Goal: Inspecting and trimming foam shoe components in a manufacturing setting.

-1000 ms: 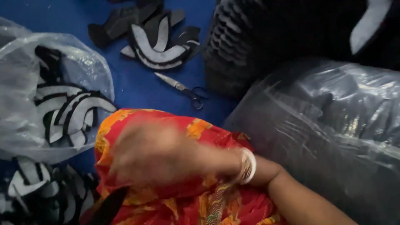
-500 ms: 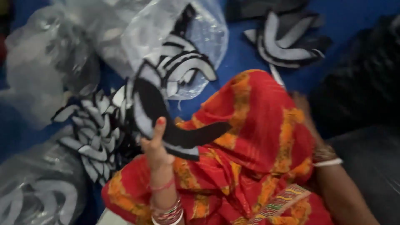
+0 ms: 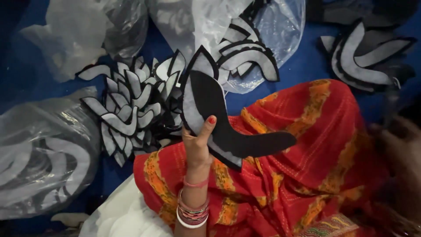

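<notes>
Black felt-like cut piece (image 3: 228, 127) — a curved boomerang shape with pale grey backing showing at its edges — is standing upright above my red-draped lap (image 3: 307, 145), where I am pinching it in my left hand (image 3: 197, 145), thumb in front, fingers behind, apparently for inspection. My right hand (image 3: 401, 149) is blurring at the frame edge; whether its fingers are apart or together I cannot tell.

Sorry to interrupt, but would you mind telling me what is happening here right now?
A person in red and orange cloth sits on a blue floor. Their left hand holds up a curved black cut-out piece backed by a grey one. Their right hand is blurred at the right edge; what it holds cannot be told. A fanned pile of similar grey and black pieces lies beside the knee, with more in clear plastic bags.
</notes>
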